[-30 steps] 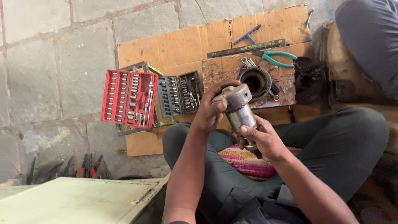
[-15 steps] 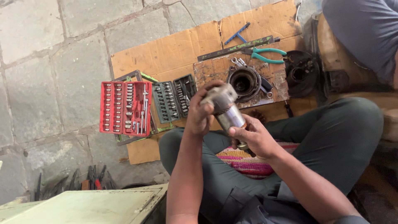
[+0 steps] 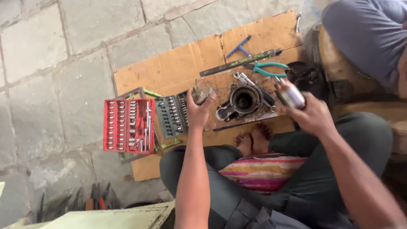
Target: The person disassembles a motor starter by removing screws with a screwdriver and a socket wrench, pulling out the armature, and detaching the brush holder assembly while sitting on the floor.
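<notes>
my left hand [image 3: 199,111] clenched on small grimy metal cap [image 3: 202,94] over cardboard. my right hand [image 3: 313,115] grasping shiny cylindrical metal motor core [image 3: 290,94], tilted, beside round dark housing [image 3: 243,100].

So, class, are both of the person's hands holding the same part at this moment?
No: the left hand grips a small grey metal piece, while the right hand holds a separate cylindrical motor part, with the round housing between them.
</notes>
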